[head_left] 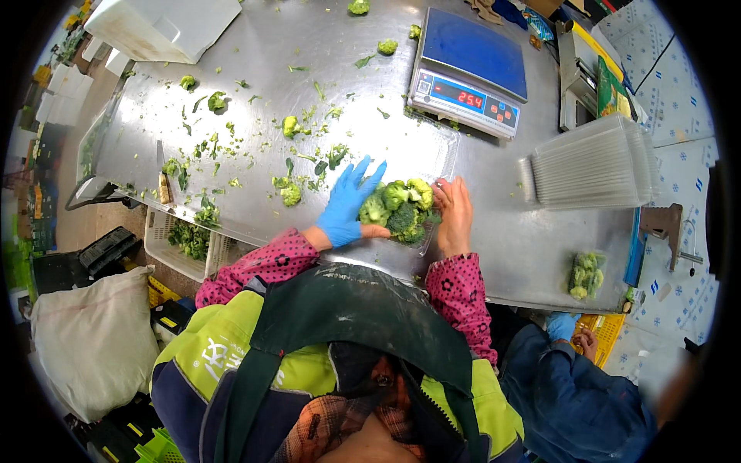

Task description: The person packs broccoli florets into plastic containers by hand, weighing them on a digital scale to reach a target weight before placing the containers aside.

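A cluster of green broccoli florets (397,207) sits near the front edge of the metal table, over a clear plastic container (449,154) whose outline is faint. At its left is my left hand (343,210), in a blue glove with a bare thumb. Its fingers are spread and the thumb touches the florets. My bare right hand (455,216) lies along the right side of the broccoli, fingers stretched out and fingertips against it; its thumb is hidden. Together the two hands cup the cluster.
A blue-topped scale (471,58) stands beyond my right hand. Stacked clear containers (594,166) and a filled broccoli pack (587,275) are at right. A knife (163,181) lies among scraps at left. Another person's gloved hand (562,326) is at lower right.
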{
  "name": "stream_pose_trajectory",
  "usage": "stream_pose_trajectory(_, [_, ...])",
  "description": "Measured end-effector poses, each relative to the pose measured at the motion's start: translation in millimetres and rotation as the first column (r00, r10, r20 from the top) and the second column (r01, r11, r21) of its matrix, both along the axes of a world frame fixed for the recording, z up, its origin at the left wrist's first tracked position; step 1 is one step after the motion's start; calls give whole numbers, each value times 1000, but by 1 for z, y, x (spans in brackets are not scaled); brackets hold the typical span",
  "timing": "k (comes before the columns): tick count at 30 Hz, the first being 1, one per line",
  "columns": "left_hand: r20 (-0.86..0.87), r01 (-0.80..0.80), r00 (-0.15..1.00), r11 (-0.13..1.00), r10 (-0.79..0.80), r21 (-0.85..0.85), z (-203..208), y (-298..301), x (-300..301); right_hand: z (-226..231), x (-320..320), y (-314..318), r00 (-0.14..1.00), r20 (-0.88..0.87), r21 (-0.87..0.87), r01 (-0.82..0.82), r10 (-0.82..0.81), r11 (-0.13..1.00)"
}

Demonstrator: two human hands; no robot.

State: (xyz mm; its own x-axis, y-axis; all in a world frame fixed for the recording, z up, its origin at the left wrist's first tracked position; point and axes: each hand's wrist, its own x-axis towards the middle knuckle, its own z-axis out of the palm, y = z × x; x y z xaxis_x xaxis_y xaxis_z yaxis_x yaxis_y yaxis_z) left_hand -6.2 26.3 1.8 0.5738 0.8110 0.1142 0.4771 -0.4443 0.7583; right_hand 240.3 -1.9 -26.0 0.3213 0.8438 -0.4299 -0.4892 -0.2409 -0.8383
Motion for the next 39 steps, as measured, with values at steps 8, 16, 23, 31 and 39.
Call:
stream_pose_trajectory(8, [118,-165,979,986,164,-1,-8,-23,11,-3,-37,-16,958,278,83,-99,72,992])
stream_pose_trajectory(16, [165,-344,922,936,351,-67,-24,15,41,-14,-41,-2,724,690,154,-158,8,975])
stream_pose_trajectory(23, [285,-267,927,963,246,38,15,24,53,35,-34,-1,633,736,386,-102,-240,917])
stream_pose_trajectory(31, [479,-179,875,968,74,178,88,167,143,109,61,130,768,587,438,-35,-256,898])
stream_pose_trajectory(39, [406,-344,859,939,310,10,50,311,209,100,127,275,830,543,344,-84,-125,935])
